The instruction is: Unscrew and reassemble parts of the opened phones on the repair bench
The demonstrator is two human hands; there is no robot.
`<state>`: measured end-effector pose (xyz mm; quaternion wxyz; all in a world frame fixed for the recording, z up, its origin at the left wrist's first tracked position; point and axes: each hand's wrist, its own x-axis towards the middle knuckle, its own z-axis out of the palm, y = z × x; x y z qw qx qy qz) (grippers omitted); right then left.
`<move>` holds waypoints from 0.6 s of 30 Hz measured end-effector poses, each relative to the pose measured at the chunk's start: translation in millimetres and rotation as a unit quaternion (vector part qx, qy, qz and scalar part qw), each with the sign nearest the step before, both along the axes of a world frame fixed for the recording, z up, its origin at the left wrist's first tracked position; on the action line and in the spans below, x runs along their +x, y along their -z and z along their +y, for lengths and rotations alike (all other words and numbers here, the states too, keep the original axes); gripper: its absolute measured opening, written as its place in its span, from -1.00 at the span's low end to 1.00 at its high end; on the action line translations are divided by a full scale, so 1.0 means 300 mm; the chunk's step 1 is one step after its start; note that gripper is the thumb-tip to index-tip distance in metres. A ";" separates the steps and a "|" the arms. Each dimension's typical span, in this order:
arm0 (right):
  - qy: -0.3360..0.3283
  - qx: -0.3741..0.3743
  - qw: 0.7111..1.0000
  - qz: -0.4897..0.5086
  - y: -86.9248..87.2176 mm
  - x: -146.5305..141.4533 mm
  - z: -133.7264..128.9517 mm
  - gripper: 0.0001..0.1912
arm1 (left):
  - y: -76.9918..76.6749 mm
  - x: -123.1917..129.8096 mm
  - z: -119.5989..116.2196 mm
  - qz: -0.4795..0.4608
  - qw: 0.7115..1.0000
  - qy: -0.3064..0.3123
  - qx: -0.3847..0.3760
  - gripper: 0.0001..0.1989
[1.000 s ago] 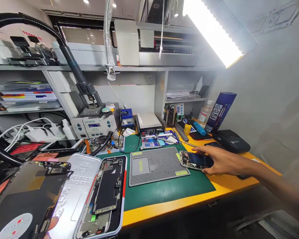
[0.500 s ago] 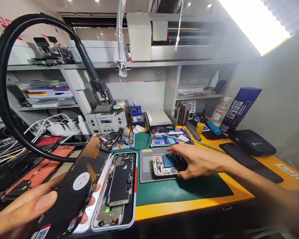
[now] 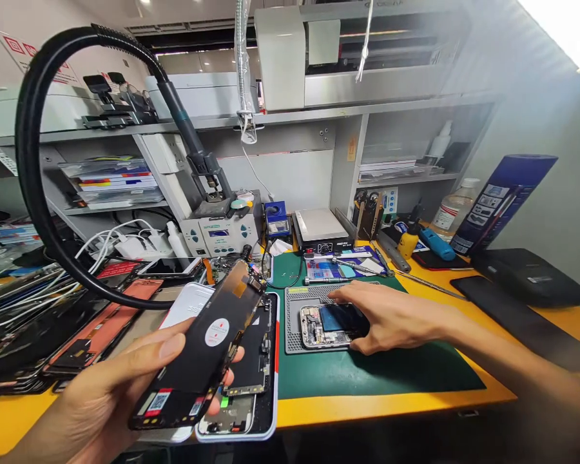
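Note:
A black phone screen (image 3: 198, 361), its back side with a round white sticker facing me, is gripped in my left hand (image 3: 120, 380) at the lower left. It is tilted and covers part of a white-rimmed tray (image 3: 274, 412) that holds phone parts. My right hand (image 3: 384, 316) curls round the right end of an opened phone (image 3: 326, 327), thumb on the near edge and fingers on the far edge. The phone's bare inner parts and dark battery show at its left. It lies on a grey perforated pad (image 3: 294, 341) on the green mat (image 3: 367, 377).
A hot-air station (image 3: 220, 233) with a black looping hose (image 3: 26, 174) stands at the back left. Several phone screens (image 3: 106, 322) lie on the left. Behind the pad are screwdrivers (image 3: 352, 264) and a flat heating plate (image 3: 321, 225). A black case (image 3: 531, 274) sits at right.
My left hand has brought the phone screen rightward, over the tray, and more of the screen shows. My right hand stays at the opened phone. The whole view has shifted slightly.

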<state>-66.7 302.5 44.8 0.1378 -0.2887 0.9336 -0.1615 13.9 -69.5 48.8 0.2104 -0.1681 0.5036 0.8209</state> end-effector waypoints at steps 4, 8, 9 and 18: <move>-0.007 -0.005 1.000 0.004 0.009 -0.001 0.008 -0.27 | -0.051 -0.013 0.062 0.012 0.998 0.064 -0.004 -0.42; -0.009 -0.012 1.000 0.015 0.017 0.002 0.009 -0.33 | -0.051 -0.015 0.092 0.019 0.995 0.092 0.030 -0.55; -0.009 -0.014 1.000 0.017 0.019 0.003 0.008 -0.35 | -0.047 -0.016 0.094 0.019 0.995 0.092 0.036 -0.54; -0.020 -0.067 0.996 0.058 0.044 0.024 0.021 -0.48 | -0.024 -0.033 0.100 -0.012 0.992 0.094 0.082 -0.51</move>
